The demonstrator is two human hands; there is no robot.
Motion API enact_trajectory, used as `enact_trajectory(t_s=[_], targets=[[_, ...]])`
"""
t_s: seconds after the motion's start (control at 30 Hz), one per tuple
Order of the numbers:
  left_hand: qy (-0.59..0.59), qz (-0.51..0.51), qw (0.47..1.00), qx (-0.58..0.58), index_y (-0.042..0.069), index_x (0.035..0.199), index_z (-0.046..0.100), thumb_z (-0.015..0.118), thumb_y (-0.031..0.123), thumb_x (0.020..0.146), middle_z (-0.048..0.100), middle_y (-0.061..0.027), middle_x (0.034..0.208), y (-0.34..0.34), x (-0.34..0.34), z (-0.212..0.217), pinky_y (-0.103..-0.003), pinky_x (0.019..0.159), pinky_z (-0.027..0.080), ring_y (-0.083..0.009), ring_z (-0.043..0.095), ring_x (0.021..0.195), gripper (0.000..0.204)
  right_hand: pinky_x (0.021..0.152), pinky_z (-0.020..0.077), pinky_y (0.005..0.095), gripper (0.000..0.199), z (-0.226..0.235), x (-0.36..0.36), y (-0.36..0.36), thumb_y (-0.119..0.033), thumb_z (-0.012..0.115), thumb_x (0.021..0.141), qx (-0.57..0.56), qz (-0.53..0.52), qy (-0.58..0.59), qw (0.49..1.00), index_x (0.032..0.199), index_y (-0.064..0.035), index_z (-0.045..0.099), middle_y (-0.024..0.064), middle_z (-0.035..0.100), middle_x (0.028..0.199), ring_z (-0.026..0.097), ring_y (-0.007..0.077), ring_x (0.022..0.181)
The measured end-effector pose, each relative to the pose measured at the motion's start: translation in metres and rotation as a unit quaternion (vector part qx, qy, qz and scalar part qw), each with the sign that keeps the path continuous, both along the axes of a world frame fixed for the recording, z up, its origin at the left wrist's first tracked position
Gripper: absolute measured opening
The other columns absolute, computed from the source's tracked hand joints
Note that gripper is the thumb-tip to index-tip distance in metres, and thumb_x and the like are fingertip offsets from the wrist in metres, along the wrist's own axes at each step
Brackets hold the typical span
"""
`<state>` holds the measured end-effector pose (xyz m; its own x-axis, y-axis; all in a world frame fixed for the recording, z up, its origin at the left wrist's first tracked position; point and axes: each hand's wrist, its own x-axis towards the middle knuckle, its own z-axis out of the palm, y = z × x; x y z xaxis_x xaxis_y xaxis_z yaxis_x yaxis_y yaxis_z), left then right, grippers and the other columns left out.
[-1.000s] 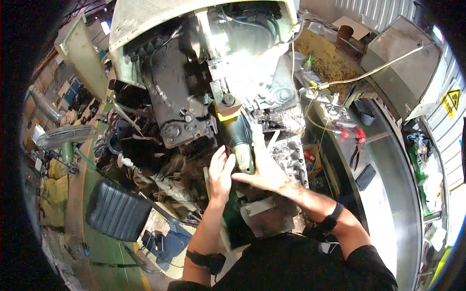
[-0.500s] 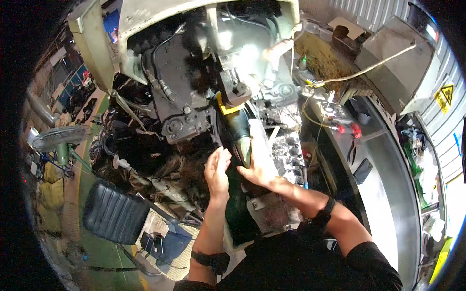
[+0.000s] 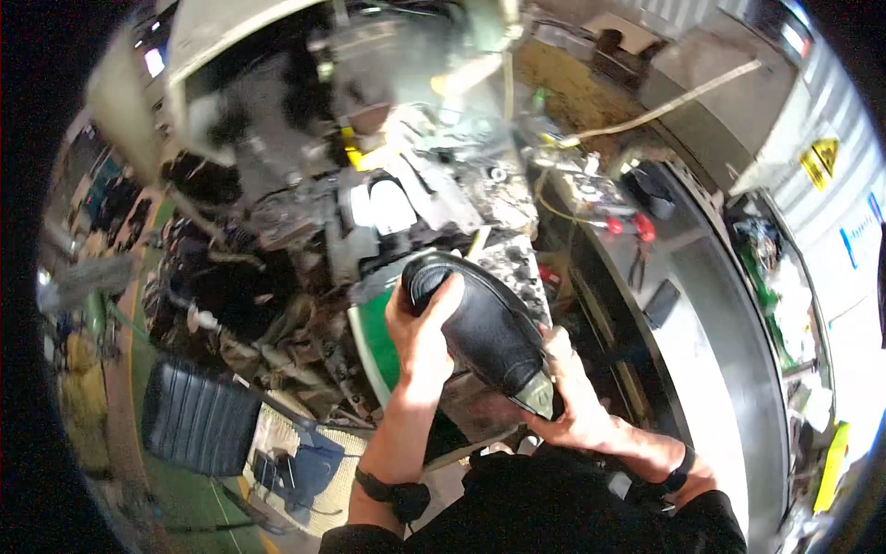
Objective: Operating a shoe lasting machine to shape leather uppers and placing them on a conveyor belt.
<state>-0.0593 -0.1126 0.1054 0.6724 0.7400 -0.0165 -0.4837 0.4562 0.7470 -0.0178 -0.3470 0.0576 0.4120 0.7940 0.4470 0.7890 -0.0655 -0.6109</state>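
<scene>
A black leather shoe upper (image 3: 484, 328) lies slantwise in front of my body, held off the machine by both hands. My left hand (image 3: 422, 334) is closed round its opening, the thumb pressed at the rim. The other end, a pale greenish-grey tip (image 3: 537, 395), points towards me and to the right, with my right hand (image 3: 574, 397) wrapped about it. Just beyond the upper stands the machine (image 3: 498, 198), which has a yellow part (image 3: 353, 150) and bright metal plates (image 3: 392, 205). Motion blurs the machine's far parts.
Left of me is a black-backed chair (image 3: 198, 415) with a dark bundle on its woven seat. On the right a metal bench (image 3: 715, 369) carries red-handled pliers (image 3: 640, 227) and a flat dark phone-like object (image 3: 662, 303). A fan (image 3: 88, 282) stands far left.
The upper has come away from the machine towards me and turned, its tip now at lower right. My left hand, earlier beside it with raised fingers, has closed on it. The view has shifted.
</scene>
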Motion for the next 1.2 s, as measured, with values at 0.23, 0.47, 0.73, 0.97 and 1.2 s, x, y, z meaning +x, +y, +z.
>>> enact_trajectory(t_s=[0.23, 0.47, 0.73, 0.97, 1.2], targets=[[0.046, -0.099, 0.994, -0.026, -0.002, 0.106, 0.07, 0.079, 0.004, 0.079, 0.072, -0.0109, 0.098, -0.099, 0.071, -0.02, -0.035, 0.077, 0.058, -0.0231, 0.07, 0.083, 0.029, 0.116, 0.0318, 0.0515, 0.095, -0.036, 0.026, -0.12, -0.035, 0.09, 0.074, 0.134, -0.011, -0.006, 0.991, 0.147, 0.0, 0.039, 0.0269, 0.04, 0.15, 0.041, 0.0442, 0.138], [0.204, -0.406, 0.89, -0.035, 0.004, 0.12, 0.059, 0.072, 0.029, 0.092, 0.066, -0.0127, 0.116, -0.255, 0.177, -0.101, -0.045, 0.093, 0.056, -0.0268, 0.066, 0.105, 0.04, 0.111, 0.0365, 0.035, 0.069, -0.054, 0.04, -0.255, -0.022, 0.083, 0.081, 0.329, -0.349, 0.455, 0.75, 0.141, -0.0044, 0.054, 0.0102, 0.058, 0.138, 0.051, 0.0207, 0.128], [0.245, -0.568, 0.718, 0.319, -0.003, 0.14, 0.051, 0.072, 0.016, 0.094, 0.061, -0.0184, 0.132, -0.368, 0.205, -0.182, -0.033, 0.105, 0.047, -0.0208, 0.061, 0.119, 0.054, 0.069, 0.0549, 0.0374, 0.06, -0.109, 0.074, -0.619, -0.033, 0.068, 0.09, 0.271, -0.643, 0.456, 0.553, 0.143, -0.0108, 0.05, 0.0086, 0.061, 0.115, 0.062, 0.0187, 0.094], [0.2, -0.363, 0.689, 0.594, 0.003, 0.147, 0.042, 0.074, 0.011, 0.09, 0.058, -0.0137, 0.132, -0.353, 0.219, -0.197, -0.033, 0.093, 0.053, -0.0188, 0.063, 0.11, 0.065, 0.079, 0.0578, 0.0416, 0.05, -0.187, 0.037, -0.831, -0.03, 0.081, 0.084, 0.3, -0.843, 0.269, 0.357, 0.115, 0.0044, 0.061, 0.0135, 0.067, 0.113, 0.068, 0.0252, 0.096], [-0.019, -0.405, 0.696, 0.593, 0.002, 0.113, 0.069, 0.073, 0.013, 0.089, 0.071, -0.0179, 0.102, -0.461, 0.298, -0.167, -0.038, 0.083, 0.057, -0.0334, 0.07, 0.093, 0.027, 0.096, 0.0487, 0.0416, 0.055, -0.204, 0.164, -0.62, -0.054, 0.062, 0.095, 0.347, -0.649, 0.374, 0.564, 0.124, -0.0073, 0.061, 0.0146, 0.067, 0.118, 0.063, 0.0257, 0.106]])
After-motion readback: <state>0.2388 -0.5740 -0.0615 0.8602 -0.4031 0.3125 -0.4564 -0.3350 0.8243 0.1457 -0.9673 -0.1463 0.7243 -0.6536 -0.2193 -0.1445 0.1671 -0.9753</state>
